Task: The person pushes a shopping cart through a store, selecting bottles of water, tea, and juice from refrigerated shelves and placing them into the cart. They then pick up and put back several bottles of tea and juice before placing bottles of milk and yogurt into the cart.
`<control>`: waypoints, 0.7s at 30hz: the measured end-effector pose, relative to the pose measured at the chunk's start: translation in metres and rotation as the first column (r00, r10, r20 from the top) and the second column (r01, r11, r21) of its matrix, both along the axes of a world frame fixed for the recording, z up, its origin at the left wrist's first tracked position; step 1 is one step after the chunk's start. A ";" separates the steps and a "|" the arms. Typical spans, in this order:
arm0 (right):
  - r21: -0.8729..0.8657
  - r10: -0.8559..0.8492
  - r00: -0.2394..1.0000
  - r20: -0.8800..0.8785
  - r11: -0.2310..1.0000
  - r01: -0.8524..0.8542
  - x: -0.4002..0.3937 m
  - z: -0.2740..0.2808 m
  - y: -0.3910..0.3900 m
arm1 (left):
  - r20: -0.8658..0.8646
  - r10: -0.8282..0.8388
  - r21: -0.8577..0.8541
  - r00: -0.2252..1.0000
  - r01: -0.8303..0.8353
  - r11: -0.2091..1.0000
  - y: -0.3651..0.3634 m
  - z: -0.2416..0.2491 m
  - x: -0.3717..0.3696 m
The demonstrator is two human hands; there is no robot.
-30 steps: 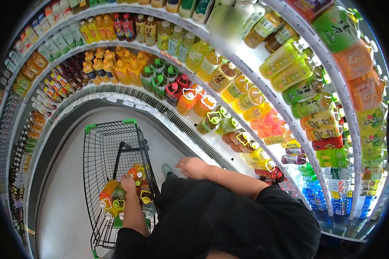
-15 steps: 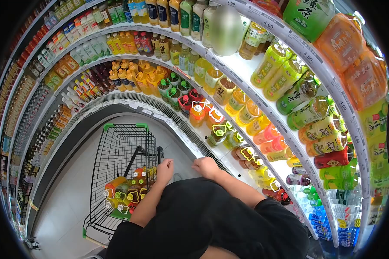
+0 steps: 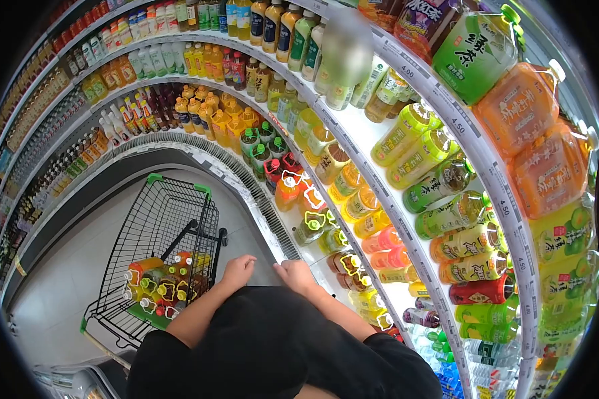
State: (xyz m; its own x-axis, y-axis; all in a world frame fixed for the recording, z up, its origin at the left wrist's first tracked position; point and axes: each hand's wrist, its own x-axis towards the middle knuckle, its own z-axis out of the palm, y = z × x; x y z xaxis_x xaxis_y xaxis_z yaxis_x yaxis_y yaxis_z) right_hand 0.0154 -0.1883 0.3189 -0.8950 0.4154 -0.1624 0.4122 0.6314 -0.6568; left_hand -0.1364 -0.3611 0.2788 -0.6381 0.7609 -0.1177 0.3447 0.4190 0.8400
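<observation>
My left hand [image 3: 238, 271] is loosely closed in front of my body, with nothing visible in it. A short gap to the right, my right hand [image 3: 295, 274] is also curled closed, and nothing shows in its fingers. To the left stands a black wire shopping cart [image 3: 116, 256] with green corners. Several large drink bottles [image 3: 156, 287] with looped handles lie in its lower end, near my left forearm. Beyond my right hand, big handled bottles [image 3: 311, 231] stand on the bottom shelf [image 3: 273, 223]. Neither hand touches the cart or a bottle.
Curved-looking shelves [image 3: 379, 159] packed with tea and juice bottles rise on the right, with price strips along their edges. Large orange jugs [image 3: 518, 110] and a green tea jug [image 3: 476, 56] stand on top. Grey floor tiles [image 3: 66, 292] lie around the cart.
My view has turned slightly right, so the cart and shelves sit further left in it. Both hands stay closed, and the gap between them is slightly smaller.
</observation>
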 end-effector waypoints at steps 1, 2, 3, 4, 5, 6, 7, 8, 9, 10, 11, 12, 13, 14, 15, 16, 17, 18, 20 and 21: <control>-0.004 0.001 1.000 -0.029 1.000 -0.001 0.002 0.000 0.000 | 0.006 0.007 -0.004 1.000 -0.007 1.000 0.000 0.000 0.002; -0.008 0.002 0.998 -0.059 1.000 -0.002 0.004 -0.001 0.001 | -0.004 0.004 0.004 1.000 -0.004 1.000 0.000 -0.002 0.003; -0.013 0.002 0.996 -0.091 1.000 -0.003 0.004 0.000 0.002 | -0.016 0.000 0.010 1.000 0.000 1.000 0.000 -0.003 0.004; -0.029 0.000 0.994 -0.112 1.000 -0.003 0.005 0.001 0.002 | -0.027 -0.004 0.015 1.000 0.004 1.000 -0.001 -0.003 0.005; -0.047 -0.002 0.991 -0.131 0.999 -0.004 0.005 0.003 0.002 | -0.023 0.004 0.013 1.000 -0.004 1.000 -0.002 -0.004 0.007; -0.065 -0.003 0.989 -0.148 0.998 -0.007 0.007 0.004 0.001 | -0.017 0.013 0.010 1.000 -0.013 1.000 -0.002 -0.002 0.009; -0.059 0.009 0.989 -0.149 0.998 -0.018 0.008 0.005 0.001 | -0.011 0.023 0.007 1.000 -0.023 1.000 -0.003 -0.001 0.010; -0.054 0.020 0.988 -0.150 0.998 -0.029 0.008 0.005 0.001 | -0.006 0.031 0.002 0.999 -0.031 1.000 -0.004 -0.002 0.012; -0.049 0.032 0.988 -0.152 0.998 -0.040 0.007 0.005 0.001 | -0.002 0.039 -0.002 0.999 -0.039 0.999 -0.006 -0.001 0.014; -0.052 0.045 0.988 -0.146 0.997 -0.054 0.007 0.004 0.000 | 0.002 0.047 -0.007 0.999 -0.047 0.999 -0.007 -0.001 0.015; -0.055 0.058 0.989 -0.139 0.996 -0.066 0.007 0.003 0.000 | -0.005 0.053 -0.010 0.999 -0.053 0.999 -0.008 -0.001 0.016; -0.061 0.069 0.989 -0.131 0.995 -0.077 0.007 0.000 0.000 | -0.010 0.057 -0.015 0.998 -0.058 0.998 -0.009 0.002 0.017; -0.066 0.082 0.985 -0.149 0.994 -0.092 0.007 -0.005 -0.001 | -0.013 0.059 -0.023 0.998 -0.060 0.998 -0.012 0.003 0.019; -0.074 0.093 0.982 -0.165 0.992 -0.107 0.006 -0.011 -0.001 | -0.017 0.064 -0.011 0.998 -0.064 0.998 -0.014 0.002 0.021; -0.083 0.104 0.978 -0.180 0.989 -0.120 0.005 -0.013 -0.002 | -0.020 0.068 0.000 0.998 -0.068 0.998 -0.016 0.000 0.022; -0.097 0.105 0.982 -0.158 0.988 -0.122 0.005 -0.015 -0.004 | -0.023 0.070 0.010 0.997 -0.070 0.998 -0.020 -0.003 0.023; -0.112 0.105 0.985 -0.137 0.986 -0.121 0.003 -0.016 -0.005 | -0.041 0.078 0.028 0.996 -0.077 0.997 -0.024 -0.010 0.024; -0.127 0.103 0.988 -0.117 0.985 -0.118 0.000 -0.016 -0.006 | -0.039 0.086 0.023 0.996 -0.085 0.996 -0.027 -0.012 0.023; -0.126 0.121 0.988 -0.092 0.983 -0.132 -0.003 -0.021 -0.007 | -0.033 0.088 0.010 0.996 -0.088 0.996 -0.031 -0.017 0.020; -0.132 0.118 0.990 -0.083 0.983 -0.128 -0.005 -0.023 -0.007 | -0.007 0.090 0.002 0.996 -0.090 0.996 -0.032 -0.017 0.017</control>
State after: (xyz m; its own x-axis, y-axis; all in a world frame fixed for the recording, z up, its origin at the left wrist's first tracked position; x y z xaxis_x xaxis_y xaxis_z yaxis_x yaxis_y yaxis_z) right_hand 0.0104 -0.1952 0.2962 -0.9496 0.2798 -0.1411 0.2837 0.5764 -0.7664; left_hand -0.1189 -0.3931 0.2616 -0.7049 0.7005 -0.1115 0.3114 0.4468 0.8387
